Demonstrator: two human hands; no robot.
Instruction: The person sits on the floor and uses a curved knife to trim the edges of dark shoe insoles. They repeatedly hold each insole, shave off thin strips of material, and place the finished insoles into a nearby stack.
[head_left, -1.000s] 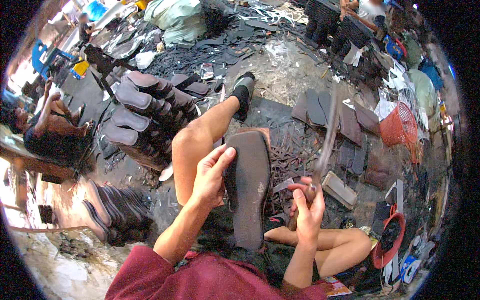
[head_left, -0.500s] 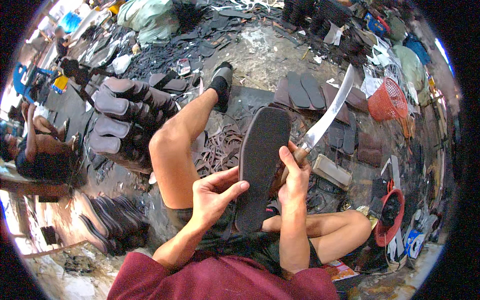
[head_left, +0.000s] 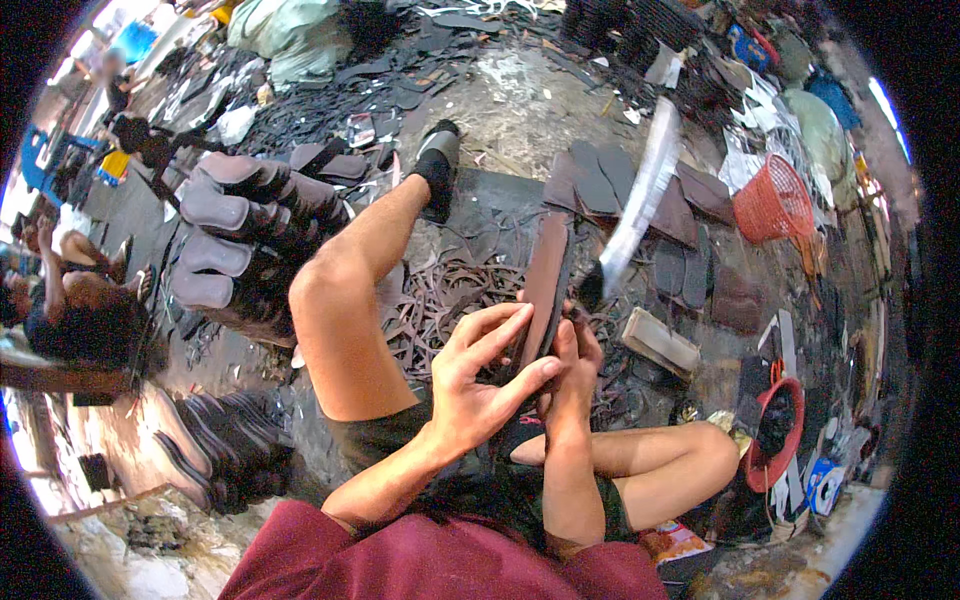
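A shoe sole (head_left: 545, 275), brown on one side and black on the other, stands tilted nearly edge-on in front of me. My left hand (head_left: 478, 380) grips its lower part, fingers along the brown side and thumb by the near end. Close against the sole's right side, my right hand (head_left: 572, 375) is closed around a long curved knife (head_left: 642, 195). The blade points up and away, smeared by motion, and the handle is mostly hidden. Brown trimmed strips (head_left: 425, 315) lie heaped on the floor between my legs.
Stacked soles (head_left: 215, 258) stand left of my raised knee, with another row (head_left: 225, 440) nearer. Flat soles and sheets (head_left: 685, 265) lie at right, beside a whitish block (head_left: 660, 343). A red basket (head_left: 775, 200) and red bucket (head_left: 790, 430) stand farther right. Another person (head_left: 75, 290) sits at left.
The sole has turned from its black face to nearly edge-on, showing brown. My left hand has moved right, towards my right hand. The knife's blade has swung a little left.
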